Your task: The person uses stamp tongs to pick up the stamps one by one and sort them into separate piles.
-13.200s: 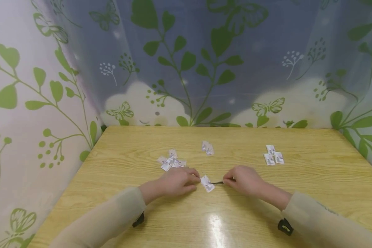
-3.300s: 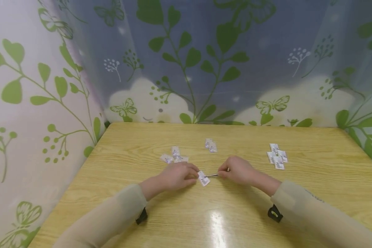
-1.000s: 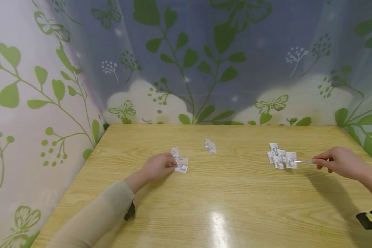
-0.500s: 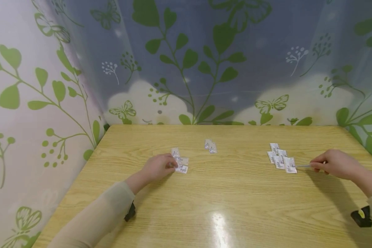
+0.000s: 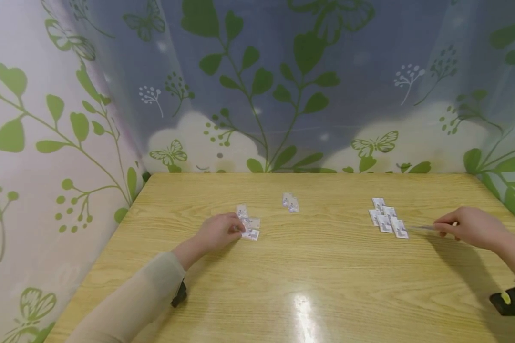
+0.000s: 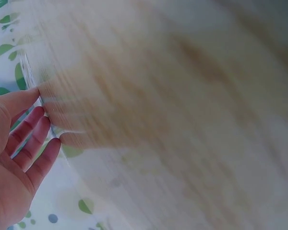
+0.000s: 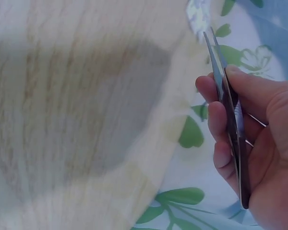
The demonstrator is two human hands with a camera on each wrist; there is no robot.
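My right hand [image 5: 472, 226] pinches a pair of slim metal tweezers [image 7: 234, 115] between thumb and fingers. In the right wrist view the tweezer tips stand slightly apart with nothing between them. Just left of the tips lies a small white printed packet [image 5: 399, 228], at the near right of a group of several like it [image 5: 384, 223]. My left hand [image 5: 216, 232] rests its fingertips at a left group of small printed packets [image 5: 251, 234], partly hiding them. In the left wrist view its fingers [image 6: 26, 151] are loosely bent, fingertips down on the table, with no packet visible there.
Two overlapping packets [image 5: 291, 203] lie near the back middle of the wooden table [image 5: 309, 267]. Patterned cloth [image 5: 283, 95] hangs behind the table and along its left side.
Over these seconds the right group has grown and the left group shrunk. A second ago the tweezers held a packet over the right group; it now lies there, released. The left hand has stayed put since then.
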